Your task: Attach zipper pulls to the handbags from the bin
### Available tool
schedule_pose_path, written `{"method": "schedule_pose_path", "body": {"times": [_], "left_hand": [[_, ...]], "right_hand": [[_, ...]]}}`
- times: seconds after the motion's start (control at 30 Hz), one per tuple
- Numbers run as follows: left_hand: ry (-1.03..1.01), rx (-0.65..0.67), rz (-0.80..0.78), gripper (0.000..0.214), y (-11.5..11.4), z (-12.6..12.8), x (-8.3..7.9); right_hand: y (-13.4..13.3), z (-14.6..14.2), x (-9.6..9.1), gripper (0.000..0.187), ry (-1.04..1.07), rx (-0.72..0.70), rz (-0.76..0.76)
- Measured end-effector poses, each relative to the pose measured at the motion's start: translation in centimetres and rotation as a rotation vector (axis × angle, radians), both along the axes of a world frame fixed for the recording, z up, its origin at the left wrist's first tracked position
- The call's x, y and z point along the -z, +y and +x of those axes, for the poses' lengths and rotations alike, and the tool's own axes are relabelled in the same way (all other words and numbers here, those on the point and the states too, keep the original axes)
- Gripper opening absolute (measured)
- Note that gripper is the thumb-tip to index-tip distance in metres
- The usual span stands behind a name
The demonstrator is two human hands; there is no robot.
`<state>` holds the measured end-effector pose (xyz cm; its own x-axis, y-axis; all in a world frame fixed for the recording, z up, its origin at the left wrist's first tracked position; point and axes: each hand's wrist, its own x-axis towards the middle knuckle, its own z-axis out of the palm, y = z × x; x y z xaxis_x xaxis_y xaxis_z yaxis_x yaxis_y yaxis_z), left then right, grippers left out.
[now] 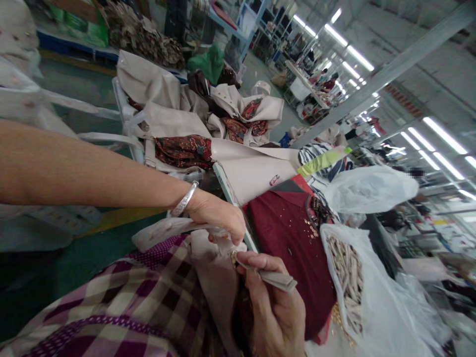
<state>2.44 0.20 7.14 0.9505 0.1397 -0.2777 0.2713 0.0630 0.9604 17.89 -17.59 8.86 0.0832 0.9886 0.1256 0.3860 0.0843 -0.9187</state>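
A beige bag (217, 282) lies across my lap, against a checked apron (148, 292). My left hand (219, 215), with a silver bangle at the wrist, reaches in from the left. Its fingers are closed on the upper edge of the bag, with a pale strap running out beside them. My right hand (277, 307) pinches a short beige strap (277, 280) between thumb and fingers. A gold-coloured metal ring (234, 258) sits at the inner end of that strap, between my two hands. Part of the bag is hidden behind my fingers.
Dark red cloth (290, 248) with small metal pieces covers the table beside me. A plastic bag (344, 277) of beige strips stands to its right. Beyond my left arm are piled beige bags (178, 119) with patterned scarves (184, 151). People work far back.
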Motion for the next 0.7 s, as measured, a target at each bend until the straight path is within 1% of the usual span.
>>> {"method": "schedule_pose_path", "body": {"times": [0.1,0.33,0.53,0.6,0.7], "left_hand": [[0.025,0.018,0.001,0.024,-0.2,0.2,-0.2],[0.062,0.018,0.041,0.028,-0.5,0.5,0.3],[0.071,-0.040,0.112,0.024,-0.4,0.9,0.8],[0.082,-0.061,0.118,0.024,-0.1,1.0,0.8],[0.079,-0.095,0.122,0.026,0.4,1.0,0.5]], "right_hand": [[-0.2,-0.7,-0.4,0.017,-0.097,0.079,-0.042],[-0.5,-0.9,-0.3,0.018,-0.193,0.107,-0.054],[-0.6,-1.0,-0.7,0.021,-0.323,0.145,-0.085],[-0.7,-1.3,-1.1,0.023,-0.326,0.191,-0.119],[-0.8,-1.4,-1.6,0.025,-0.255,0.333,-0.150]]}}
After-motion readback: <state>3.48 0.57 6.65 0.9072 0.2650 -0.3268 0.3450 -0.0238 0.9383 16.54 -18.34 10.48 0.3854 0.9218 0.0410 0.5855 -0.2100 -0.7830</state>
